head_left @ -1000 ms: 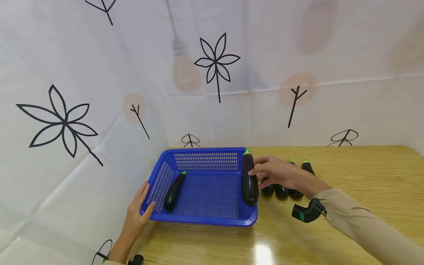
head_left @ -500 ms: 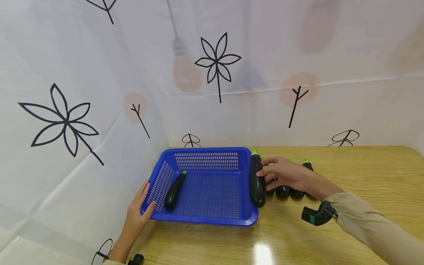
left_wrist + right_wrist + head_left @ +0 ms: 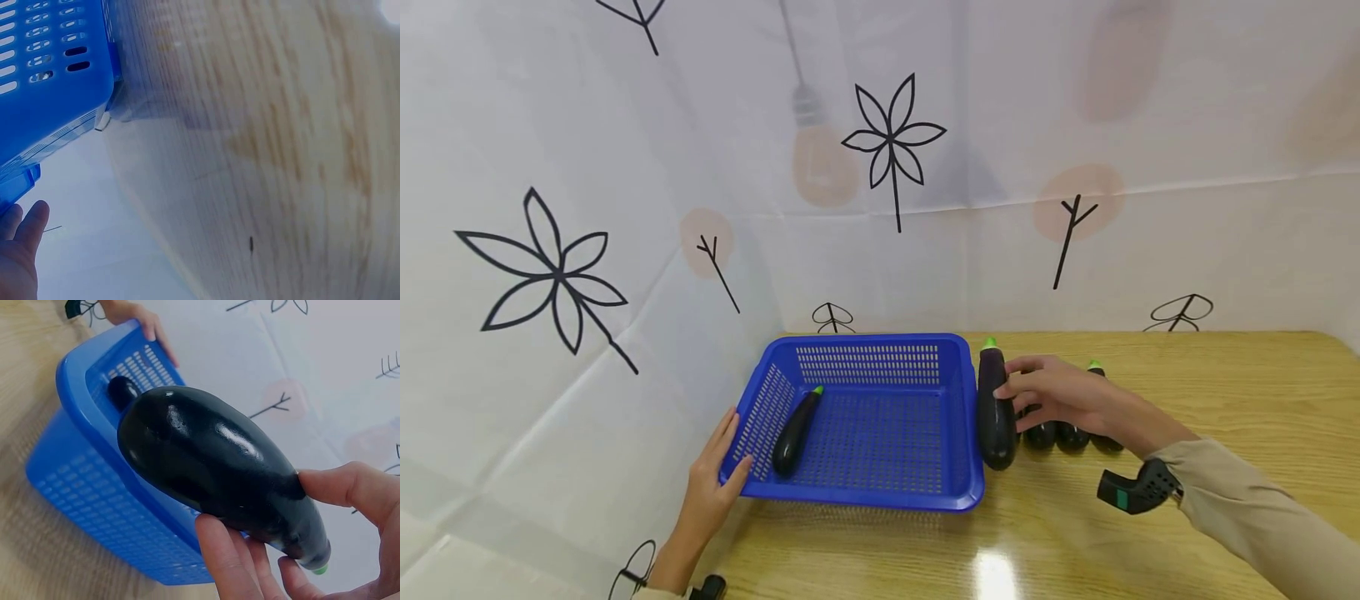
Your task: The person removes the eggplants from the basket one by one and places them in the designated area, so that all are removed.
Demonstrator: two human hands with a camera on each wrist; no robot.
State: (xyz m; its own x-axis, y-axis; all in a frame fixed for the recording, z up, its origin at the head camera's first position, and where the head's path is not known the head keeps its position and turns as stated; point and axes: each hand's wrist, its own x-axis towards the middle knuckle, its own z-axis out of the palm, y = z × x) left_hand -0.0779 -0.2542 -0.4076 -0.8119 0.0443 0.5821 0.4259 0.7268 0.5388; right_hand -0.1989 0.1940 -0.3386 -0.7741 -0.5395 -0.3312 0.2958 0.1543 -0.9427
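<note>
My right hand (image 3: 1047, 395) holds a dark purple eggplant (image 3: 996, 407) just right of the blue plastic basket (image 3: 880, 493), above the wooden table. In the right wrist view the thumb and fingers (image 3: 232, 570) pinch the eggplant (image 3: 219, 476) near its green-tipped end, beside the basket (image 3: 81, 487). My left hand (image 3: 715, 479) rests against the basket's near left corner, fingers straight; its fingertips (image 3: 19, 237) show in the left wrist view by the basket wall (image 3: 50, 94). One eggplant (image 3: 794, 432) lies inside the basket at the left.
Three more eggplants (image 3: 1060, 433) lie in a row on the table behind my right hand. A white printed curtain (image 3: 625, 250) closes in the back and left sides. The wooden table (image 3: 1225, 400) stretches to the right.
My right hand has carried the eggplant rightwards, from over the basket's right rim to just outside it. The left hand has stayed at the basket's corner.
</note>
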